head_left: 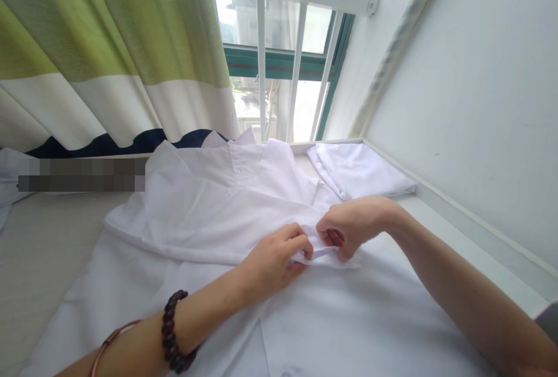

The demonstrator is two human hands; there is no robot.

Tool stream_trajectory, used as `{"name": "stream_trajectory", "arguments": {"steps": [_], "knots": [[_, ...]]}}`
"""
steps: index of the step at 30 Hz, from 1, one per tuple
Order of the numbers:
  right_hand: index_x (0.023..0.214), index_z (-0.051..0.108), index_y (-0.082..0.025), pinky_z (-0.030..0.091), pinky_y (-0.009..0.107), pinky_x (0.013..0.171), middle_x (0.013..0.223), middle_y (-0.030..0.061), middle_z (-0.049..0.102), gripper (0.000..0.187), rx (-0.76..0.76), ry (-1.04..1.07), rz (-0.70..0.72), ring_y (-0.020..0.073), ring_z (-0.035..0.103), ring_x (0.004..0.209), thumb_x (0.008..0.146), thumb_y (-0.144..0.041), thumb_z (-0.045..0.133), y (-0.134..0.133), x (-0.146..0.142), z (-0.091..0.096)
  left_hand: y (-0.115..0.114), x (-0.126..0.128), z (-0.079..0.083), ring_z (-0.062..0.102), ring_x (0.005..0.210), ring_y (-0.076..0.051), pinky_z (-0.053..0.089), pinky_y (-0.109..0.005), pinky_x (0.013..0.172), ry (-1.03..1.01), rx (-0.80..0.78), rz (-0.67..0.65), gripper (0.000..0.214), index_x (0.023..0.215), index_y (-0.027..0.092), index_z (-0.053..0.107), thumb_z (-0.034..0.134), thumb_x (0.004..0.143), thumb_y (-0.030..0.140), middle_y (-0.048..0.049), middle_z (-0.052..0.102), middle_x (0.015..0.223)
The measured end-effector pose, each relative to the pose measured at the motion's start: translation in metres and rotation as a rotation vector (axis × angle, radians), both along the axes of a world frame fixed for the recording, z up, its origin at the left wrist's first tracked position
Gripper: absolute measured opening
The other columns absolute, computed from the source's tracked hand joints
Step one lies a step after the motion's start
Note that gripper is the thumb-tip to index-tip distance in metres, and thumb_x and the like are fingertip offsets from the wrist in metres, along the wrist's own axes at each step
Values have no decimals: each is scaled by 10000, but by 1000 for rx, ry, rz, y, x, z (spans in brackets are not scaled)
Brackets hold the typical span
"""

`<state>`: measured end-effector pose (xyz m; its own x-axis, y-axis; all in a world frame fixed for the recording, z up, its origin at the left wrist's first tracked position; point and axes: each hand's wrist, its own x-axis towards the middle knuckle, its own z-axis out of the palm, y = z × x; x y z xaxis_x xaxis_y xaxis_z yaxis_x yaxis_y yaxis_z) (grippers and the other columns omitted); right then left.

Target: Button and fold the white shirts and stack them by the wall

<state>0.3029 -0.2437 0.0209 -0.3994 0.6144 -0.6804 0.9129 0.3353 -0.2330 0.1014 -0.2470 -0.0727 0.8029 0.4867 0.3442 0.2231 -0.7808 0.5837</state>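
Note:
A white buttoned shirt (209, 220) lies spread over the pale surface, with one sleeve (192, 243) laid across its body. My left hand (279, 255) has its fingers curled and pinching the cloth near the end of that sleeve. Just to the right, my right hand (349, 229) grips the sleeve's end between thumb and fingers. Both hands are close together, with a narrow fold of fabric between them. Parts of the fingertips are hidden by the cloth. A dark beaded bracelet (174, 330) circles my left wrist.
A folded white garment (361, 168) lies at the back right by the wall (479, 86). Beyond stand white railings (297, 69) before a green-framed window. A green and cream curtain (108, 34) hangs at left. More pale cloth (13, 168) lies at the far left.

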Motion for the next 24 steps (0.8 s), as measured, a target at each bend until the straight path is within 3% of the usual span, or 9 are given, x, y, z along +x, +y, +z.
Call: {"name": "stream_trajectory", "arguments": {"steps": [8, 13, 17, 24], "knots": [[792, 586, -209, 314, 218, 509, 739, -56, 595, 209, 19, 20, 62, 98, 491, 607, 608, -200, 684, -13, 1, 3, -1, -2, 7, 536, 781, -116, 430, -203, 694, -8, 87, -121, 358, 981, 182, 536, 466, 698, -25, -5, 595, 884], [751, 632, -182, 373, 221, 558, 707, -28, 646, 258, -151, 66, 13, 130, 580, 648, 616, -366, 752, -7, 4, -2, -2, -4, 13, 522, 721, -131, 415, -244, 692, 105, 227, -199, 131, 866, 185, 587, 599, 737, 162, 0, 602, 800], [744, 667, -159, 432, 236, 639, 728, 13, 690, 407, -322, 167, -76, 176, 655, 754, 635, -549, 711, -2, 8, 0, -4, -3, 11, 499, 665, -121, 379, -247, 632, 104, 330, -187, 70, 817, 192, 609, 546, 799, 167, -2, 595, 755], [670, 649, -146, 443, 245, 606, 638, 0, 659, 426, -296, 53, -131, 167, 642, 668, 570, -547, 755, 4, -1, -22, -6, -3, 8, 508, 728, -119, 382, -255, 676, 97, 498, -189, 83, 830, 192, 572, 513, 844, 136, -16, 616, 912]]}}
